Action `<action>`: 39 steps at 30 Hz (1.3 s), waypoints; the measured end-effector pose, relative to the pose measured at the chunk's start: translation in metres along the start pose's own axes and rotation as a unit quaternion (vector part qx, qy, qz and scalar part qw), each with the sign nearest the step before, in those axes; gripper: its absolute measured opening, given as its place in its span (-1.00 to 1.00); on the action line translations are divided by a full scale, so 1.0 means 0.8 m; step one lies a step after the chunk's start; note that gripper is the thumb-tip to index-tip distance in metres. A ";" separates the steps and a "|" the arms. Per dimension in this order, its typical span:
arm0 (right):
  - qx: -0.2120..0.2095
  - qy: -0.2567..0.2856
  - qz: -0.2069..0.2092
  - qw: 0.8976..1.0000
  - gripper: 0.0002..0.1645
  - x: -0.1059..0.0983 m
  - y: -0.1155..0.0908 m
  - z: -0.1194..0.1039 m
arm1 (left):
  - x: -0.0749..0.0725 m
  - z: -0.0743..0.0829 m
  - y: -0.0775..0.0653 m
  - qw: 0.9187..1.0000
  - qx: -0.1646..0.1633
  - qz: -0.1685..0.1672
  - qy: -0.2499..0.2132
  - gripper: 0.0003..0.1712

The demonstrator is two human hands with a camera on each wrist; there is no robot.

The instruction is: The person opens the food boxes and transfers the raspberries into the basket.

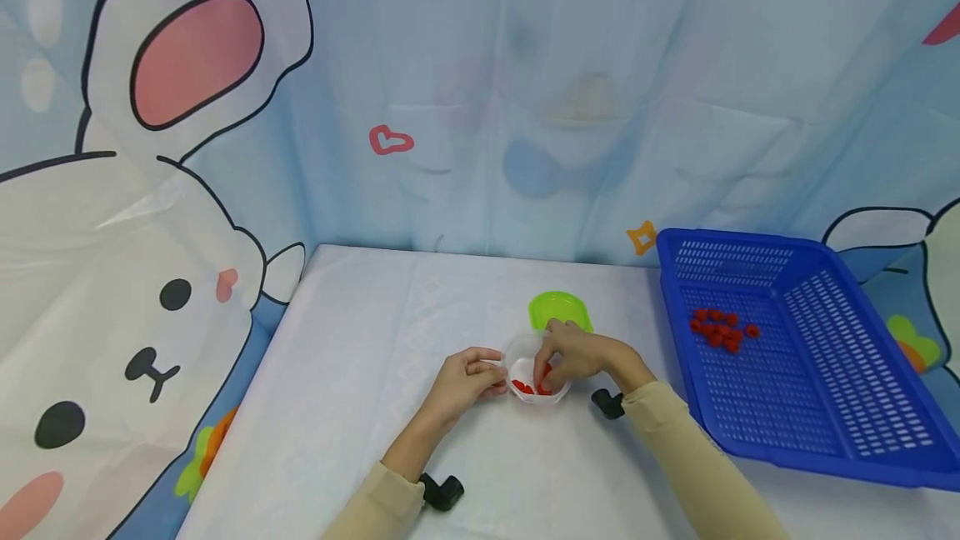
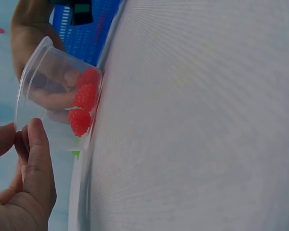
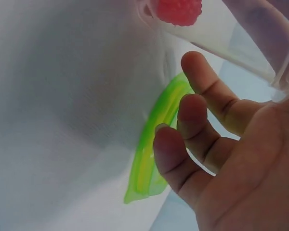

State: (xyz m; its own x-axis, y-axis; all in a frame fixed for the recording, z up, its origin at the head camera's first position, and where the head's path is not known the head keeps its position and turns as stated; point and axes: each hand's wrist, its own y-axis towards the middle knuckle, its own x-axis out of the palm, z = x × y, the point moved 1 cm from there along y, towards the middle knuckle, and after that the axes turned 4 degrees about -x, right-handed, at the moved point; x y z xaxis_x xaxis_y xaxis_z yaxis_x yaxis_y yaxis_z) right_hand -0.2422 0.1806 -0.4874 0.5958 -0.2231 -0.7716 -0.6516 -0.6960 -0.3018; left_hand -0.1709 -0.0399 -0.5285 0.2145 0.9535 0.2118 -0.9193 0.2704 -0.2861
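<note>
A clear plastic container stands on the white table with several red raspberries at its bottom. My left hand pinches its rim from the left side. My right hand reaches over the rim, its thumb and index finger down inside, pinching a raspberry near the bottom. Its other fingers stay outside, curled near the container wall. Just behind the container lies a green lid, partly covered by the right hand in the head view.
To the right stands a blue perforated basket with several more red raspberries in its far left part. A blue patterned curtain hangs behind the table. Black wrist mounts show at both sleeves.
</note>
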 end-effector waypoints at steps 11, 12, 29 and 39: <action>-0.084 0.124 0.056 0.987 -0.81 0.008 -0.005 0.018 | 0.000 -0.001 0.000 1.000 -0.001 0.003 -0.002 -0.63; -0.089 0.135 0.067 0.985 -0.82 0.009 -0.006 0.020 | 0.000 -0.001 0.000 1.000 0.000 0.002 -0.002 -0.63; -0.040 0.219 0.172 0.960 -0.87 0.013 -0.022 0.023 | 0.001 0.000 0.000 1.000 -0.007 0.005 0.011 -0.65; -0.011 0.248 0.239 0.939 -0.81 0.011 -0.028 0.029 | 0.001 0.000 -0.002 1.000 -0.008 0.007 0.010 -0.64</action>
State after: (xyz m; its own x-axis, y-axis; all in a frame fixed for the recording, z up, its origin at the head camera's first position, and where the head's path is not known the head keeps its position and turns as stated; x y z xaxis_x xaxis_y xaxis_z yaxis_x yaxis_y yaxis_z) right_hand -0.2331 0.2100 -0.5009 0.3863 -0.7999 -0.4592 -0.8935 -0.4481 0.0289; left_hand -0.1690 -0.0395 -0.5280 0.2077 0.9598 0.1889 -0.9172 0.2582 -0.3034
